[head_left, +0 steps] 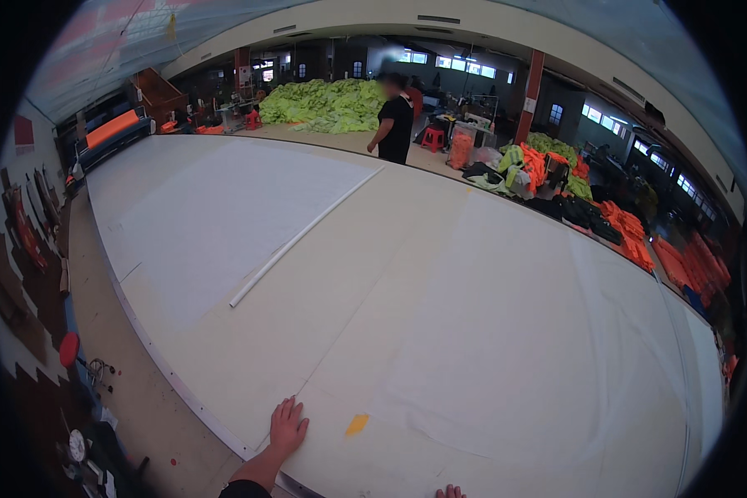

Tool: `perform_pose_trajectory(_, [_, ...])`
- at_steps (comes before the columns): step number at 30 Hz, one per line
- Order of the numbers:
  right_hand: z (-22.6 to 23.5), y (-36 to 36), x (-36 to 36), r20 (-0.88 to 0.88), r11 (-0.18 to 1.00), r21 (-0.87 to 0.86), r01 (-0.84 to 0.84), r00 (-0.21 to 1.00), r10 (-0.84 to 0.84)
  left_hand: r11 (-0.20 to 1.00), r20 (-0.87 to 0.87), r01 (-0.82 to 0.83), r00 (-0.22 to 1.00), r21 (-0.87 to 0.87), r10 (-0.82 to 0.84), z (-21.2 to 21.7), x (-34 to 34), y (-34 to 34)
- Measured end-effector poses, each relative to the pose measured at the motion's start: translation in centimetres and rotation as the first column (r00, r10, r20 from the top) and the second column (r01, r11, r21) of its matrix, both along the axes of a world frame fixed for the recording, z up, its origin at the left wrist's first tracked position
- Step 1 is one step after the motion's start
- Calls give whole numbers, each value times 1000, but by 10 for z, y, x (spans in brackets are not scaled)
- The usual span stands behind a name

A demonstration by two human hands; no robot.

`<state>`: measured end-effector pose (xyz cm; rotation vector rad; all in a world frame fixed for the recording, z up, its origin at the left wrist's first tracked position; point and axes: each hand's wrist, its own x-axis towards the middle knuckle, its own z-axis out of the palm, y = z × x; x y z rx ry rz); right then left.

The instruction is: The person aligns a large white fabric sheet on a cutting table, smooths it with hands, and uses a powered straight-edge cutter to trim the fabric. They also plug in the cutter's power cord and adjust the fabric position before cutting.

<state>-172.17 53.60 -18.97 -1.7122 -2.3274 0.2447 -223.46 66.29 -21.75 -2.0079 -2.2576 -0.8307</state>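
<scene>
My left hand (288,427) lies flat, fingers apart, on the near edge of a long white cutting table (440,274) covered with white sheet material. Only the fingertips of my right hand (450,492) show at the bottom edge, resting on the sheet; its grip cannot be judged. A small yellow patch (357,424) lies on the sheet between my hands. A long white tube (303,238) lies diagonally across the table farther off.
A person in black (396,122) stands at the far side of the table. Piles of yellow-green fabric (328,104) sit behind, stacks of orange garments (681,257) along the right. A floor aisle (116,332) and a wall with hanging patterns run on the left.
</scene>
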Motion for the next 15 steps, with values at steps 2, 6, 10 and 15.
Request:
perform_pose_trajectory(2, [-4,-18,3,-28,1000,18,21,999,-21,999,-39,-39,998,-21,38,4,-24,-41])
perform_pose_trajectory(6, [-3,-31,2,-21,998,15,65,998,-65,997,53,-18,998,-77,22,23,-71,-54])
perform_pose_trajectory(10, [3,-33,-11,-27,986,75,149,989,-147,985,71,-173,982,-12,173,23,-150,9])
perform_pose_trajectory(15, [-5,-41,-48,40,916,92,390,918,-395,962,-20,-268,963,-56,267,48,-280,120])
